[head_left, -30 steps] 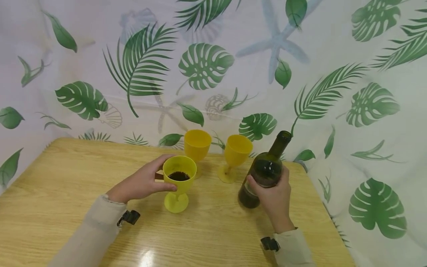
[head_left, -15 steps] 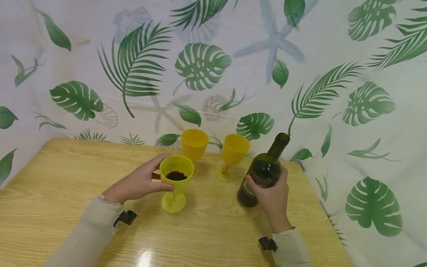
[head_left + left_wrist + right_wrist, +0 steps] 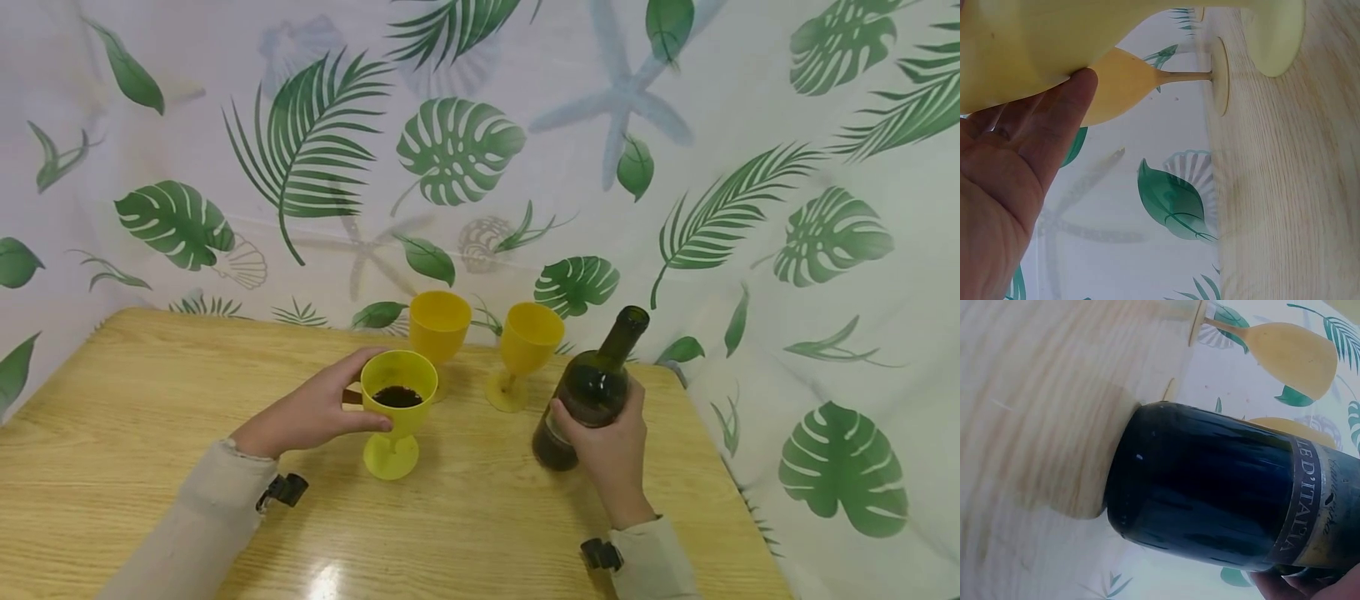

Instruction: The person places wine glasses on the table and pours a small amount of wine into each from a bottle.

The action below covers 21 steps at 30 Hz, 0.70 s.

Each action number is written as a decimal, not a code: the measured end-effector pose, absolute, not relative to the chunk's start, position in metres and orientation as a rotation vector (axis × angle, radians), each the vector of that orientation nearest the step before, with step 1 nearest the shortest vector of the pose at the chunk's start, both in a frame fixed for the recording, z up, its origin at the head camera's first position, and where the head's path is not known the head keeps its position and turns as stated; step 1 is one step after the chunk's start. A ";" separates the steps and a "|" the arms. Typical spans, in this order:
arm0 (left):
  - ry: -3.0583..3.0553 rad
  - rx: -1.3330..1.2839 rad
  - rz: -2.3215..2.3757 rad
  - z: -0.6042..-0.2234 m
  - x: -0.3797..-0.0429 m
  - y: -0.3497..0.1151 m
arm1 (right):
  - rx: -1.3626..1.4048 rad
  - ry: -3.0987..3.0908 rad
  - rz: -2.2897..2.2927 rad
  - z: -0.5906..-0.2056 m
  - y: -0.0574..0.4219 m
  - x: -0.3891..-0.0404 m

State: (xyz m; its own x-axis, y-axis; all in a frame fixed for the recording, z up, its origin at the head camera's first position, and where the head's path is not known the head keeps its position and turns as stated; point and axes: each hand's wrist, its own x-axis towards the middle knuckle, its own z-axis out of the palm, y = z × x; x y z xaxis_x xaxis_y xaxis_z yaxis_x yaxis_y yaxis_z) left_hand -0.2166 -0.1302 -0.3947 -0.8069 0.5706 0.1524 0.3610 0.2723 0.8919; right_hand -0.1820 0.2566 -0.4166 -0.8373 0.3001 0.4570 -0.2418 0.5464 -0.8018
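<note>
In the head view, the left grip [image 3: 318, 411] comes in from the left and is clamped round the bowl of a yellow goblet [image 3: 411, 422], thumb across the near side, the other fingers mostly hidden behind it. That goblet stands upright over the wooden bench [image 3: 465, 525] with dark liquid [image 3: 397, 397] in it. The right grip [image 3: 611, 442] wraps the body of a dark green wine bottle [image 3: 592, 383], thumb toward the left; how far the bottle leans is hard to tell. Two orange-yellow goblets, one left [image 3: 439, 332] and one right [image 3: 528, 340], stand farther back, the left one partly covered. In the left wrist view, the palm and the held bowl are cut off at the edge. In the right wrist view, only some fingers show at the lower corner; the neck is out of frame, and the label [image 3: 1311, 509] reads "D'ITALIA", its script blurred.
</note>
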 end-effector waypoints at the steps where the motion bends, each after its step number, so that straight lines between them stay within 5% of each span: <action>1: 2.339 0.869 1.558 -0.395 -0.216 -0.130 | -0.045 -2.227 1.277 -0.417 0.257 -0.182; 21: 2.343 0.867 1.540 -0.397 -0.216 -0.131 | -0.107 -2.231 1.344 -0.418 0.259 -0.183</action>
State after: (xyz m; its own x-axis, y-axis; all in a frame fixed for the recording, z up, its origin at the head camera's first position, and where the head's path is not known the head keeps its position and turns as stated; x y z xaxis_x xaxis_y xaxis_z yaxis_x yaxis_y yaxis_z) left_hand -0.2160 -0.1307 -0.3968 -0.8059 0.5745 0.1432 0.3593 0.2822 0.8895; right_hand -0.1827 0.2587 -0.4177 -0.8572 0.3283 0.3968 -0.1972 0.5025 -0.8418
